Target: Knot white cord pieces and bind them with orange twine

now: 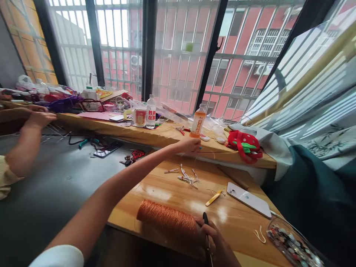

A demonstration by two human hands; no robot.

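Note:
My left hand (190, 145) reaches far out over the wooden table (172, 193) to the edge of the windowsill ledge. Its fingers are pinched together on a thin thread (210, 152) that runs off to the right. My right hand (215, 243) is at the bottom edge, closed round black scissors (205, 222) whose tip points up. It rests against a spool of orange cord (167, 219) lying on its side at the table's near edge. Short cord scraps (187, 177) lie between the two hands.
A white phone (248, 200), a yellow tool (214, 197) and a clear container of small pieces (292, 246) lie to the right. An orange bottle (198, 124), a water bottle (151, 111) and a red strawberry bag (244, 145) sit on the ledge. Another person's arm (25, 137) works at left.

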